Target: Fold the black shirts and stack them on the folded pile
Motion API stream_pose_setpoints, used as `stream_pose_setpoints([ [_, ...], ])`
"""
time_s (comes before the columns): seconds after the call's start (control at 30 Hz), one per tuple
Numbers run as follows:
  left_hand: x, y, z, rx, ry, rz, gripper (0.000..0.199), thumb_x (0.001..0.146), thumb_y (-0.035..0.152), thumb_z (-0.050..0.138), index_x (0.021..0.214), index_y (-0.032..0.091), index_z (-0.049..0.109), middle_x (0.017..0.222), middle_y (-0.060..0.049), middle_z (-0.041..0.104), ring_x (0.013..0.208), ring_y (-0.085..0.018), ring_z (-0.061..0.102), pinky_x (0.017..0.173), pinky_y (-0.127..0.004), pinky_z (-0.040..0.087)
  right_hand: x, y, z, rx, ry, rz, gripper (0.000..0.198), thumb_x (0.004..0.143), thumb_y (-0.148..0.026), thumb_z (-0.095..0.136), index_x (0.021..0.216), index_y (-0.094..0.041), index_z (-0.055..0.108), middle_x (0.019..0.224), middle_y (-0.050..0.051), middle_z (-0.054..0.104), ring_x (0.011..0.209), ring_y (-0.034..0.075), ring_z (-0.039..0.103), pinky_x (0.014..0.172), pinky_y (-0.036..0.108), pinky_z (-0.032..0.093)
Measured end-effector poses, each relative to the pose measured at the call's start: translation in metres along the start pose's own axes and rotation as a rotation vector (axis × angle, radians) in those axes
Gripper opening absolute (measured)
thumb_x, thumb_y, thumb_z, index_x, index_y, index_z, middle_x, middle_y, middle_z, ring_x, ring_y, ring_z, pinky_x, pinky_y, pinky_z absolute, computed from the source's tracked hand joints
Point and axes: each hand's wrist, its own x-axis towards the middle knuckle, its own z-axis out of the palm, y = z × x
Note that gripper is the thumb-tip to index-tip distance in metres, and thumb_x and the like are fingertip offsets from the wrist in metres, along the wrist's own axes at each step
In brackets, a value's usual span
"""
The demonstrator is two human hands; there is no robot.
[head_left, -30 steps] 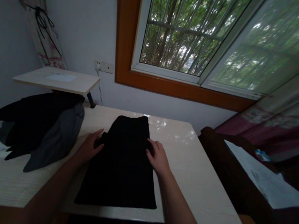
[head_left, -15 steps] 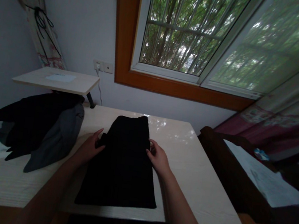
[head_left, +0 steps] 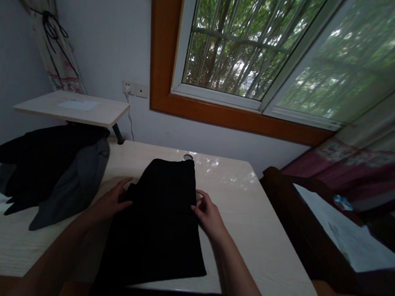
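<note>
A folded black garment (head_left: pixel 162 211) lies flat on the pale wooden table (head_left: pixel 259 234), and its exact kind does not show. At its left edge, my left hand (head_left: pixel 114 199) grips a small protruding fold, thumb on top and forefinger stretched along the side. My right hand (head_left: pixel 208 213) pinches the right edge, thumb above the cloth and the other fingers curled beside it. The garment's near left corner reaches the table's front edge and blends with dark cloth below.
On the left, a heap of black and grey clothes (head_left: pixel 59 173) lies partly under a raised shelf (head_left: pixel 71 108) with a paper on it. A round cable hole (head_left: pixel 188 156) sits at the table's back. A dark brown piece of furniture (head_left: pixel 283 213) stands to the right.
Both hands have drawn the garment slightly towards me, its near left corner most. The cable hole behind it has come into view.
</note>
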Motion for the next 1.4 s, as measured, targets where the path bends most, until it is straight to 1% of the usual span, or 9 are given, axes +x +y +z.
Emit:
stream_pose_setpoints([
  [0.17, 0.013, -0.004, 0.011, 0.127, 0.158, 0.044, 0.076, 0.085, 0.038, 0.060, 0.152, 0.016, 0.034, 0.090, -0.003, 0.061, 0.083, -0.022, 0.061, 0.081, -0.038, 0.049, 0.017, 0.000, 0.005, -0.106, 0.096, -0.027, 0.048, 0.087, -0.028, 0.060, 0.135, -0.027, 0.054, 0.085, -0.001, 0.062, 0.080, 0.018, 0.060, 0.079, 0.031, 0.048],
  [0.37, 0.015, -0.004, 0.022, 0.182, 0.255, -0.040, 0.070, 0.089, 0.041, 0.055, 0.152, 0.017, 0.035, 0.098, -0.007, 0.063, 0.088, -0.024, 0.064, 0.083, -0.039, 0.049, 0.028, -0.009, 0.013, -0.185, 0.137, 0.005, 0.050, 0.088, -0.023, 0.057, 0.137, -0.026, 0.051, 0.089, 0.001, 0.065, 0.083, 0.020, 0.063, 0.081, 0.034, 0.050],
  [0.53, -0.002, 0.008, 0.020, 0.226, 0.200, -0.145, 0.076, 0.090, 0.047, 0.054, 0.155, 0.019, 0.027, 0.097, -0.008, 0.067, 0.083, -0.025, 0.069, 0.078, -0.037, 0.050, 0.019, -0.020, 0.012, -0.155, 0.100, 0.077, 0.063, 0.087, -0.028, 0.060, 0.147, -0.026, 0.039, 0.096, 0.004, 0.069, 0.083, 0.021, 0.067, 0.076, 0.033, 0.051],
  [0.77, -0.025, 0.012, 0.002, 0.180, -0.036, -0.164, 0.100, 0.083, 0.051, 0.064, 0.161, 0.017, 0.011, 0.073, 0.000, 0.067, 0.068, -0.026, 0.070, 0.065, -0.034, 0.049, -0.007, -0.021, -0.003, 0.081, -0.125, 0.193, 0.079, 0.080, -0.032, 0.072, 0.149, -0.028, 0.035, 0.086, 0.000, 0.072, 0.074, 0.021, 0.068, 0.068, 0.032, 0.053],
  [0.9, -0.029, 0.012, -0.001, 0.021, -0.108, -0.101, 0.101, 0.079, 0.039, 0.070, 0.161, 0.021, 0.013, 0.113, -0.011, 0.071, 0.097, -0.029, 0.072, 0.084, -0.040, 0.055, -0.017, -0.019, -0.009, 0.223, -0.242, 0.258, 0.082, 0.079, -0.030, 0.074, 0.149, -0.027, 0.033, 0.083, -0.002, 0.069, 0.062, 0.015, 0.062, 0.057, 0.026, 0.049],
  [1.0, -0.033, 0.012, -0.001, -0.098, -0.132, -0.031, 0.098, 0.077, 0.034, 0.072, 0.160, 0.028, 0.020, 0.150, -0.014, 0.051, 0.128, -0.030, 0.059, 0.104, -0.045, 0.050, -0.025, -0.026, -0.012, 0.266, -0.347, 0.336, 0.084, 0.081, -0.028, 0.071, 0.152, -0.029, 0.026, 0.086, -0.002, 0.067, 0.051, 0.009, 0.054, 0.045, 0.019, 0.039],
  [1.13, -0.044, 0.013, -0.007, -0.157, -0.247, -0.004, 0.098, 0.076, 0.033, 0.076, 0.159, 0.033, 0.023, 0.160, -0.010, 0.039, 0.143, -0.029, 0.044, 0.114, -0.049, 0.040, -0.037, -0.037, -0.019, 0.358, -0.496, 0.420, 0.093, 0.079, -0.026, 0.072, 0.153, -0.032, 0.016, 0.096, 0.000, 0.068, 0.046, 0.009, 0.058, 0.038, 0.018, 0.033],
  [1.27, -0.051, 0.010, -0.014, -0.191, -0.303, -0.069, 0.105, 0.077, 0.039, 0.077, 0.161, 0.033, 0.014, 0.144, -0.013, 0.057, 0.132, -0.031, 0.056, 0.105, -0.049, 0.049, -0.043, -0.035, -0.026, 0.396, -0.568, 0.438, 0.106, 0.077, -0.029, 0.076, 0.155, -0.034, 0.004, 0.094, 0.000, 0.069, 0.047, 0.012, 0.063, 0.037, 0.017, 0.030],
  [1.4, -0.038, 0.006, -0.012, -0.070, -0.143, -0.200, 0.105, 0.082, 0.049, 0.069, 0.162, 0.023, 0.007, 0.102, -0.008, 0.072, 0.091, -0.028, 0.072, 0.083, -0.042, 0.056, -0.034, -0.021, -0.023, 0.279, -0.316, 0.346, 0.087, 0.085, -0.044, 0.069, 0.153, -0.028, 0.018, 0.079, -0.005, 0.062, 0.049, 0.013, 0.058, 0.043, 0.022, 0.039],
])
